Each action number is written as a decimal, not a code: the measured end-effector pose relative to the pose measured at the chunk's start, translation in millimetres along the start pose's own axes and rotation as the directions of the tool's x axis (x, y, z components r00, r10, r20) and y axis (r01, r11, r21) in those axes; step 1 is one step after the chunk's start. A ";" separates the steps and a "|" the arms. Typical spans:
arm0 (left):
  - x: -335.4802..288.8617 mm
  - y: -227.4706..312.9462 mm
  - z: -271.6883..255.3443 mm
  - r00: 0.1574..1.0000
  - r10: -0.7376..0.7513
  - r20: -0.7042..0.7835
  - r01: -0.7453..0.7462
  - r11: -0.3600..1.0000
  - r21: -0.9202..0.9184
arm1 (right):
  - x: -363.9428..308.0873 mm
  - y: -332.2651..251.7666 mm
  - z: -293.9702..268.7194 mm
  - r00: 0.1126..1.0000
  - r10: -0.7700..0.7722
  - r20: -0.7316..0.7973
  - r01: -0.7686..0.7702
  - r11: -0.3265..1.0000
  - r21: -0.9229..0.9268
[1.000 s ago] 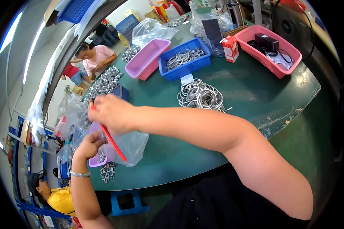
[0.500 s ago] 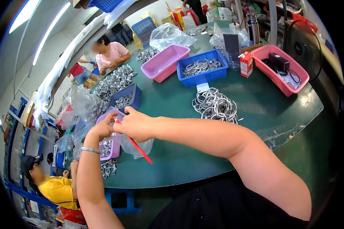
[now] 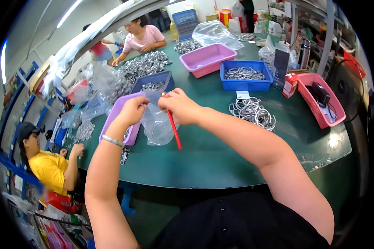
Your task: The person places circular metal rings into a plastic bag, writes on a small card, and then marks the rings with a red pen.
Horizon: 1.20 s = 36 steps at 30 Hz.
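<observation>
A clear plastic bag [image 3: 157, 128] hangs between my two hands above the green table. My left hand [image 3: 134, 110], with a bangle on its wrist, has its fingers pinched at the bag's left upper edge. My right hand [image 3: 179, 107] is closed around a slim red pen [image 3: 174, 130], whose long end points down toward me; its fingers also seem to grip the bag's right edge. Just left of the bag stands a purple basin [image 3: 109, 123], partly hidden by my left hand and forearm. Small metal parts [image 3: 125, 154] lie beside its near end.
Metal rings [image 3: 253, 113] are heaped right of my hands, behind them a blue basin [image 3: 246, 85] of rings and a pink-purple basin [image 3: 207, 60]. A pink basket [image 3: 322, 120] sits far right. Two people work nearby, one in yellow [image 3: 50, 171], one in pink [image 3: 143, 39].
My hands have drawn apart, and the bag now hangs stretched between them. The red pen stays in my right hand, tilted more upright. The whole view has shifted.
</observation>
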<state>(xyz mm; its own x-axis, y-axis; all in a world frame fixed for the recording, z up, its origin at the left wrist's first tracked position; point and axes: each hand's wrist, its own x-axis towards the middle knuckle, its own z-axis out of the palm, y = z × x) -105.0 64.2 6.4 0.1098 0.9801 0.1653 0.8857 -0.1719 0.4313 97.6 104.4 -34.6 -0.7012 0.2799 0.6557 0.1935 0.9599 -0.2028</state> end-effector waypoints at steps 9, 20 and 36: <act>32.5 12.3 -8.5 0.865 -0.233 0.444 0.106 0.950 0.293 | 12.6 -3.3 -4.5 0.998 -0.035 -0.058 0.033 0.999 -0.021; 24.1 -4.6 39.5 0.746 -0.011 0.666 -0.095 0.988 0.123 | 22.2 -20.7 -8.2 0.996 -0.010 -0.087 0.029 0.975 0.218; 30.1 18.9 -28.6 0.868 -0.234 0.437 0.247 0.969 0.028 | 34.3 -0.5 -9.5 0.985 0.022 -0.172 0.013 0.979 0.201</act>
<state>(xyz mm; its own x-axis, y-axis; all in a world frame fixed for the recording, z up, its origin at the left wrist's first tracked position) -97.9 87.6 44.9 0.0848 0.9347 -0.3453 0.8976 0.0788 0.4337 79.9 113.7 -5.1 -0.5685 0.2991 0.7664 0.0420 0.9409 -0.3361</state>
